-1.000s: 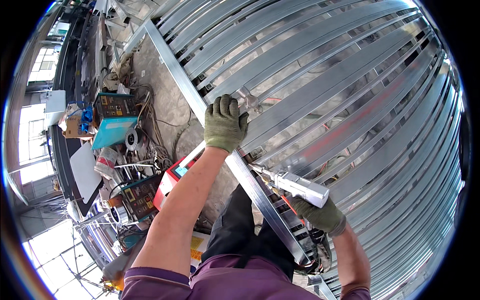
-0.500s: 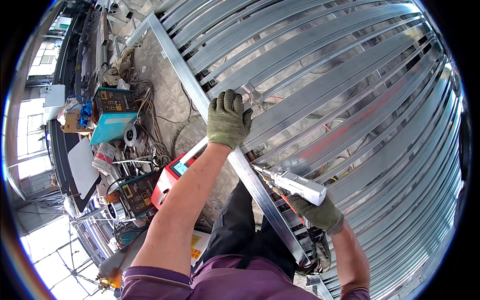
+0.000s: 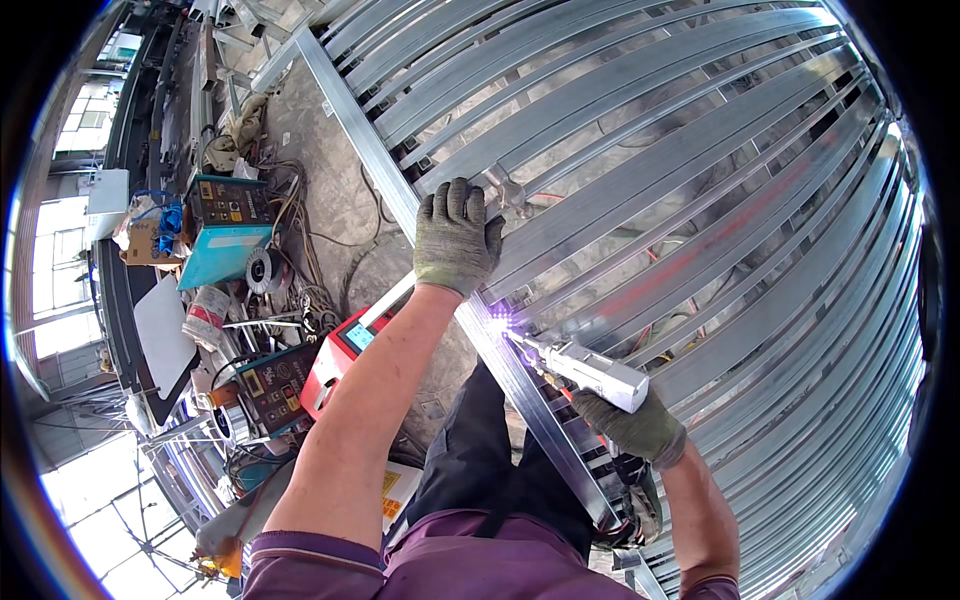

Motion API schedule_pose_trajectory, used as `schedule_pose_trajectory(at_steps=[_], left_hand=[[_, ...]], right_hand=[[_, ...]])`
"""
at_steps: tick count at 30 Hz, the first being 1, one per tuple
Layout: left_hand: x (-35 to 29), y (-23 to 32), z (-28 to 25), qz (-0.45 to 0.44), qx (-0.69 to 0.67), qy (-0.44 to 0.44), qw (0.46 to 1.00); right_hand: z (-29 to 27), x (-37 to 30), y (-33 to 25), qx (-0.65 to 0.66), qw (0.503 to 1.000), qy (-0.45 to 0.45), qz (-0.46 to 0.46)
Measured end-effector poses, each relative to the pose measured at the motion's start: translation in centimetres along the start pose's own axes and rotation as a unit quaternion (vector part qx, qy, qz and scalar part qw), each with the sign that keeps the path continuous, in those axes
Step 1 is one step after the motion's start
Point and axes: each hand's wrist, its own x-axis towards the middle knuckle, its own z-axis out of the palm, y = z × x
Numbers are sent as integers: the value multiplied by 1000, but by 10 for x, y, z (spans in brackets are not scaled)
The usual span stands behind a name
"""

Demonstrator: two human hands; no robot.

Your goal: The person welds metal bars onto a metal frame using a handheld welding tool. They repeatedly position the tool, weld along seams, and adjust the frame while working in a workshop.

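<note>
A slatted steel panel (image 3: 620,200) fills the upper and right parts of the picture, bounded by a long edge rail (image 3: 540,415) slanting through the centre, on which the gloved left hand (image 3: 455,245) lies with its fingers (image 3: 458,200) extended, not clenched. The gloved right hand (image 3: 635,430), right of lower centre, grasps a silver welding gun (image 3: 600,378), its tip pointing up-left at a violet-white glare (image 3: 501,325) at mid-picture. A wavering right wrist could let the glare stray along the rail, and a left-hand slip toward it could cause a burn.
</note>
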Motion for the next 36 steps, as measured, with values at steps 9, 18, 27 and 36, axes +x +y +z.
schedule_pose_trajectory(at_steps=[9, 18, 27, 36], left_hand=[[0, 0, 0, -1, -4, -3, 1000], [1, -2, -3, 14, -20, 17, 1000], [2, -4, 0, 23, -35, 40, 998], [3, -5, -1, 18, -48, 18, 999]], right_hand=[[1, 1, 11, 15, 1000, 2, -20], [-1, -4, 7, 5, 1000, -3, 10], [-2, -6, 9, 15, 1000, 0, 3], [-3, -8, 6, -6, 999, -1, 44]])
